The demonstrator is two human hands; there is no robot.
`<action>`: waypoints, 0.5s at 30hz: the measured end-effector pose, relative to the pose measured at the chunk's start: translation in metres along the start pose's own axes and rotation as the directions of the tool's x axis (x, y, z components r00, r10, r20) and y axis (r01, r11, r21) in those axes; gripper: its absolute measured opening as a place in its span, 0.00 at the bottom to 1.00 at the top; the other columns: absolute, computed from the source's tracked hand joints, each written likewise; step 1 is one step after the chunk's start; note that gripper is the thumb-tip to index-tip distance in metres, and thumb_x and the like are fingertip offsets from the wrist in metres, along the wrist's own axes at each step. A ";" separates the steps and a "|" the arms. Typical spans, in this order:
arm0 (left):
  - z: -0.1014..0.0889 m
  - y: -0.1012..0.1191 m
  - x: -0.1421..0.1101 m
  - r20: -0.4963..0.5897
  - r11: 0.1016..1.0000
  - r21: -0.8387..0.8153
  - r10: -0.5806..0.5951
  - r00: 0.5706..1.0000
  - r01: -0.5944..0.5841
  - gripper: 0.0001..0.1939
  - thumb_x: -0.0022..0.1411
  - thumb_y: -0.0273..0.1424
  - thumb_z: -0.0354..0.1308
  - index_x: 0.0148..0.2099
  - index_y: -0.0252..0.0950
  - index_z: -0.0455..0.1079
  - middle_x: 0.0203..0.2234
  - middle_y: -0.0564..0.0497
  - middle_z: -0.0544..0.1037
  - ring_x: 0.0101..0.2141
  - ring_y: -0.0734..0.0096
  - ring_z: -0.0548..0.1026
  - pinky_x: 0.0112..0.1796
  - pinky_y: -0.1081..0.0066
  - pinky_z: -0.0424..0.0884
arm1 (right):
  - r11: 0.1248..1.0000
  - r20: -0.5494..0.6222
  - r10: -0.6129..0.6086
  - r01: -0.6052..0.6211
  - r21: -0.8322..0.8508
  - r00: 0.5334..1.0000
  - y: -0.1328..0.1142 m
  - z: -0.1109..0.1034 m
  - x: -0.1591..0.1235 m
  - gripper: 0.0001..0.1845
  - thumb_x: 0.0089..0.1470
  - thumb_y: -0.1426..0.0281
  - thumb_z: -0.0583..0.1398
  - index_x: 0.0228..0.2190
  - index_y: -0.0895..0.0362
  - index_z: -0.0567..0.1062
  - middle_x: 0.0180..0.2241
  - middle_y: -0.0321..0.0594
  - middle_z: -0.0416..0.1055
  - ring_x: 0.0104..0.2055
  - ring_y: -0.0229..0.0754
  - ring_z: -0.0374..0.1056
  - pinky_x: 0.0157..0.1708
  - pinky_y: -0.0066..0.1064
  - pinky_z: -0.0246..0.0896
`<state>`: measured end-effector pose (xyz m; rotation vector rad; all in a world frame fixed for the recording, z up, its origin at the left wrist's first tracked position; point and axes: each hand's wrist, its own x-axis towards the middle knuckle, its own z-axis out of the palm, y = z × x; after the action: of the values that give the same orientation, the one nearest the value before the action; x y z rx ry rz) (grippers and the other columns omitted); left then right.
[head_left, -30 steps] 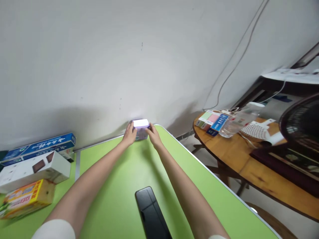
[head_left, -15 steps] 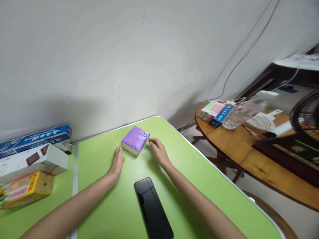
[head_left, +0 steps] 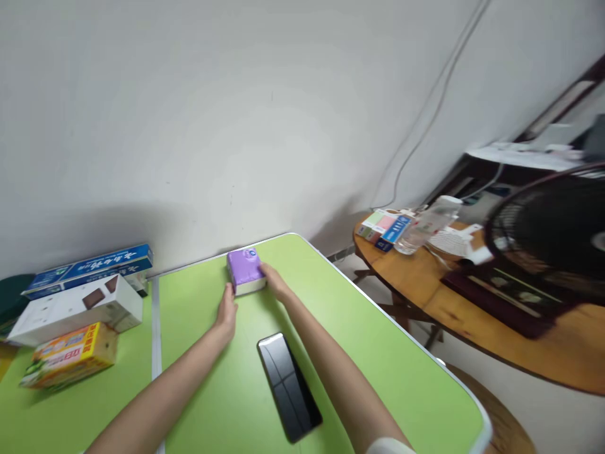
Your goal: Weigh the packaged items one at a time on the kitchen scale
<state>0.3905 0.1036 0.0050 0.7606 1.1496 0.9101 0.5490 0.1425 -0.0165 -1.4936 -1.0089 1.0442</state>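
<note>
A purple tissue pack (head_left: 244, 268) lies flat on the green table (head_left: 359, 353) near the far edge by the wall. My left hand (head_left: 227, 313) rests on the table with its fingertips touching the pack's near left corner, fingers stretched out. Fingers extended, my right hand (head_left: 274, 282) lies against the pack's right side. Neither hand lifts the pack. A black phone (head_left: 288, 385) lies face up on the table between my forearms, close to me.
Three boxes sit at the left: a blue one (head_left: 89, 267), a white one (head_left: 78, 308) and a yellow-orange one (head_left: 69, 362). A round wooden table (head_left: 472, 321) at the right carries small boxes, a bottle and a dark fan (head_left: 553, 230). Cables run down the wall.
The pack was held up at the table's far edge, then set down flat. Both hands came back to it and now touch its sides. The camera view shifted right.
</note>
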 end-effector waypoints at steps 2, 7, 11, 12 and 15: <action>-0.006 0.002 -0.016 0.007 0.998 0.026 -0.059 0.998 0.059 0.27 0.69 0.43 0.37 0.65 0.40 0.53 0.65 0.47 0.57 0.66 0.64 0.50 0.63 0.57 0.48 | 1.000 0.052 0.002 -0.002 -0.001 0.999 -0.002 0.011 -0.010 0.14 0.59 0.65 0.60 0.45 0.58 0.73 0.47 0.43 0.73 0.48 0.45 0.70 0.50 0.46 0.64; -0.041 -0.002 -0.064 0.008 0.986 0.085 -0.146 0.989 0.145 0.28 0.67 0.42 0.41 0.64 0.31 0.54 0.60 0.34 0.65 0.60 0.51 0.63 0.57 0.51 0.61 | 0.999 0.173 0.033 -0.033 -0.002 0.984 -0.006 0.019 -0.049 0.13 0.46 0.68 0.63 0.37 0.56 0.79 0.38 0.38 0.79 0.43 0.48 0.73 0.50 0.43 0.64; -0.086 0.008 -0.069 -0.117 0.985 0.170 0.005 0.993 0.015 0.36 0.64 0.36 0.51 0.69 0.40 0.41 0.70 0.49 0.38 0.67 0.63 0.37 0.64 0.62 0.40 | 0.997 0.056 0.068 -0.066 -0.033 0.996 -0.005 0.012 -0.078 0.20 0.42 0.65 0.64 0.40 0.56 0.78 0.48 0.45 0.75 0.55 0.55 0.65 0.59 0.47 0.53; -0.095 0.011 -0.065 -0.119 0.982 0.189 0.048 0.992 -0.025 0.35 0.64 0.36 0.51 0.69 0.42 0.42 0.70 0.53 0.36 0.67 0.66 0.33 0.64 0.66 0.37 | 0.996 0.008 0.078 -0.077 -0.036 0.997 -0.004 0.011 -0.086 0.23 0.43 0.64 0.63 0.43 0.55 0.77 0.51 0.46 0.72 0.58 0.55 0.62 0.61 0.48 0.49; -0.110 0.016 -0.050 -0.021 0.974 0.212 0.083 0.996 -0.076 0.27 0.67 0.40 0.45 0.66 0.37 0.54 0.68 0.50 0.49 0.67 0.64 0.42 0.64 0.66 0.40 | 0.992 -0.044 0.126 -0.127 -0.007 0.991 -0.002 0.016 -0.113 0.30 0.46 0.59 0.61 0.51 0.55 0.71 0.54 0.49 0.69 0.58 0.57 0.62 0.59 0.51 0.52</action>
<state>0.2733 0.0707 0.0133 0.9742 1.2622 0.8768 0.5023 0.0394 -0.0035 -1.5987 -0.8996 1.0923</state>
